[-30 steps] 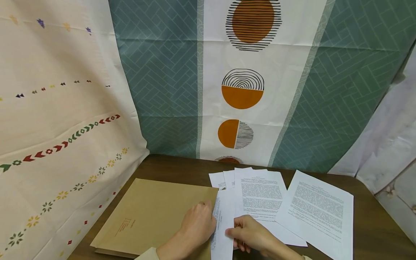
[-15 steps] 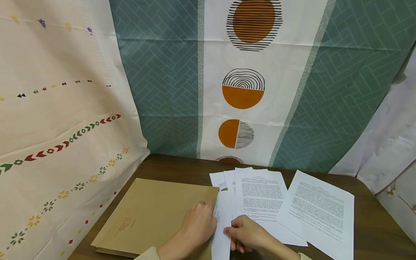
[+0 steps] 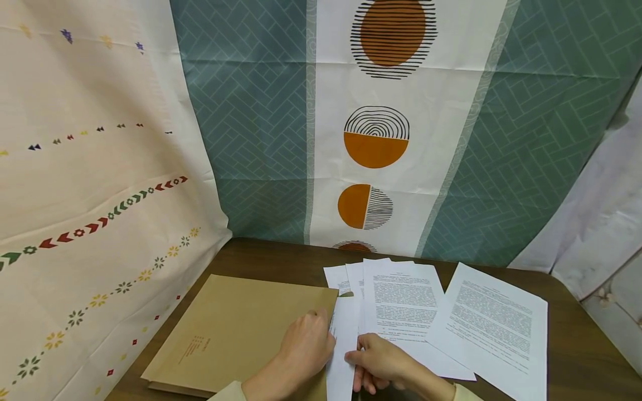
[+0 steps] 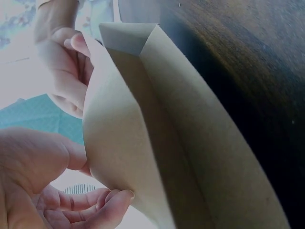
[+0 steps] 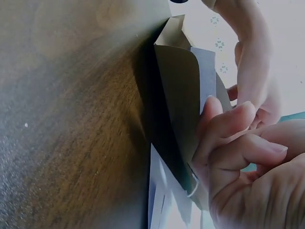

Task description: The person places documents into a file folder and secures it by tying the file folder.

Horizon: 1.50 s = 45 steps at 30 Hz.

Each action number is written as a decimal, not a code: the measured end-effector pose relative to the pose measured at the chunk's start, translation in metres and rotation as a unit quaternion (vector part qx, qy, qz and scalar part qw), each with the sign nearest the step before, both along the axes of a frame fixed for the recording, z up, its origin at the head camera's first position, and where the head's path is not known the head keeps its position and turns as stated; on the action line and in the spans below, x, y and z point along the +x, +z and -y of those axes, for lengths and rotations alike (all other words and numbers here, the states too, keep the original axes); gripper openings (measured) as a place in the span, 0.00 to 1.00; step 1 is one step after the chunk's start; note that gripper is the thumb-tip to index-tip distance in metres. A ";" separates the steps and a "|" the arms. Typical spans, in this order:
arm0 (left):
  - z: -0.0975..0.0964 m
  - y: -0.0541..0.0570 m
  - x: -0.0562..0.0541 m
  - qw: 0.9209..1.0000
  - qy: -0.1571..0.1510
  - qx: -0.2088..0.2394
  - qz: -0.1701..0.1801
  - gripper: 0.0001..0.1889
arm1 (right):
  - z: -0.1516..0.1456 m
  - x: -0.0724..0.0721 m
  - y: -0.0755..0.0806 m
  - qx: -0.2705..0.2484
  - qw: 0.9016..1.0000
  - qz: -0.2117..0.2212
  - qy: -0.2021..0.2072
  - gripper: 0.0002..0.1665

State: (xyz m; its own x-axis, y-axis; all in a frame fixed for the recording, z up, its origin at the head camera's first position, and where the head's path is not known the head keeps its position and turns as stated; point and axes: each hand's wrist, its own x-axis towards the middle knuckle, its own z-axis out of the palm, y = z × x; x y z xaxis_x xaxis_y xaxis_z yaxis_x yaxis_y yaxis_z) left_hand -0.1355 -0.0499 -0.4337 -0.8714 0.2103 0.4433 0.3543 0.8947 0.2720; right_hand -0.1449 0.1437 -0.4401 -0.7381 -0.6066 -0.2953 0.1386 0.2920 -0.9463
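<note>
A large brown paper envelope with small red print lies at the left of the table, its mouth facing right. My left hand grips the upper layer at the mouth, and in the left wrist view the envelope gapes between its two layers. My right hand pinches the right edge of a white printed sheet, whose left part goes in under the envelope's upper layer. Seen from the right wrist, the right fingers are bent beside the envelope's mouth.
More printed sheets lie fanned out behind and right of the right hand, with another sheet angled further right. They rest on a dark wooden table. Patterned cloths hang behind and to the left.
The white sheet in the right hand has slid left, further under the envelope's upper layer, so a narrower strip shows. The right hand shifted slightly left with it; the left hand stays in place.
</note>
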 end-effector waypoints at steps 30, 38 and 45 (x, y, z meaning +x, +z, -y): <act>0.001 0.002 0.002 1.000 -0.016 -0.008 0.020 0.08 | 0.010 -0.019 -0.006 0.098 0.993 -0.057 0.029 0.17; 0.000 0.002 0.002 1.000 -0.016 -0.005 0.020 0.08 | 0.018 -0.027 -0.007 0.117 0.989 -0.089 0.033 0.19; -0.001 0.003 0.001 1.000 -0.016 -0.006 0.020 0.07 | 0.022 -0.029 -0.007 0.129 0.985 -0.111 0.037 0.20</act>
